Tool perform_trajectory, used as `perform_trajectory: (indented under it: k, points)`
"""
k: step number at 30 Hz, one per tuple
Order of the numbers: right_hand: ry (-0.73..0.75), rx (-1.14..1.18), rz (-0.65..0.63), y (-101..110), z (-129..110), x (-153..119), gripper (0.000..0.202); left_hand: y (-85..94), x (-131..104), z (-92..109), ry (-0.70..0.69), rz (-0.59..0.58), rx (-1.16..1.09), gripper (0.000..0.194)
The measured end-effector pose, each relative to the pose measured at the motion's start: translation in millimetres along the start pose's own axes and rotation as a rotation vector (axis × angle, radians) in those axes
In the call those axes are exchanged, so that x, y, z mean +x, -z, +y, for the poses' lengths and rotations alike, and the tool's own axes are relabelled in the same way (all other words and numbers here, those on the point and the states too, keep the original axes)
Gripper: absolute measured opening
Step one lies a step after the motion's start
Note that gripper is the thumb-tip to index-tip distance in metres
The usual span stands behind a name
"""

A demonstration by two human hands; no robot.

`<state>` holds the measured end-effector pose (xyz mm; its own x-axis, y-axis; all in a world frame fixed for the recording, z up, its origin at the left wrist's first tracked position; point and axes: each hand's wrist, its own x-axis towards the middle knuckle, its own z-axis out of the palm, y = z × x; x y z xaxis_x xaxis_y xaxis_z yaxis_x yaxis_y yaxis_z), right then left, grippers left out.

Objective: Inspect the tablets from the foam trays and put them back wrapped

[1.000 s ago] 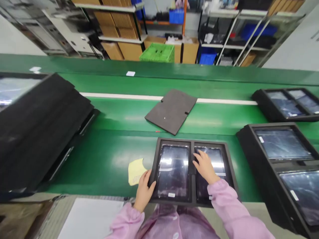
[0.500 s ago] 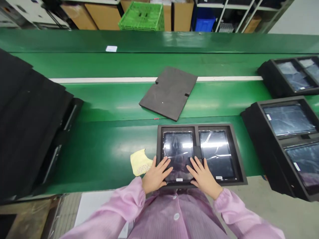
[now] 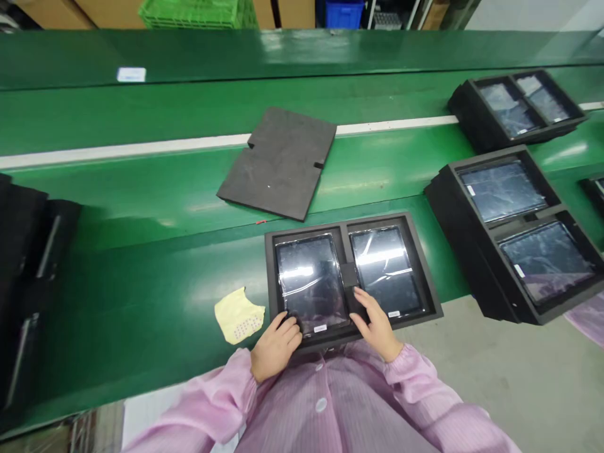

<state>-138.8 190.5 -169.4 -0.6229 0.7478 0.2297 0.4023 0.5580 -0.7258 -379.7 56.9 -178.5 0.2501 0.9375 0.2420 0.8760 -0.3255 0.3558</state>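
A black foam tray (image 3: 272,277) lies in front of me with two dark screen panels in clear film, each with a small white label. My left hand (image 3: 277,345) rests on its lower left corner, fingers bent over the rim beside the left screen panel (image 3: 311,283). My right hand (image 3: 377,324) is at the middle divider, thumb and fingers apart, between that panel and the right screen panel (image 3: 389,270). Whether the fingertips press on the panel's edges I cannot tell. A torn yellow paper (image 3: 238,316) with small marks lies left of the tray.
A flat grey foam sheet (image 3: 280,162) with notches lies beyond the tray on the green bench (image 3: 141,277). Stacked foam trays with panels (image 3: 472,245) stand to the right, another stack (image 3: 500,135) behind them. Black stacked trays (image 3: 28,270) stand at the left.
My view has turned to the right. Both hands, which lay flat with fingers spread on the left panel, have shifted outward to its side edges; the left fingers are now more bent.
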Motion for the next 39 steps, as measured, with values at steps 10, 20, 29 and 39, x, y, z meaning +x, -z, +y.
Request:
perform_trajectory:
  k: [10,20,29,39]
  points:
    - [-0.519,0.463,0.346,4,6,10,0.022,23.5,-9,-60,1.044,0.874,-0.699,0.019]
    - [-0.783,0.716,-0.066,-18,-12,98,0.042,15.0,-19,-1,0.791,0.410,-0.826,0.018]
    - [-0.347,0.294,-0.440,-15,-54,107,0.028,-0.5,-16,32,0.386,-0.027,0.018,0.022]
    - [-0.392,0.468,-0.640,55,-42,55,0.019,-15.1,-2,48,0.446,0.110,0.208,0.026]
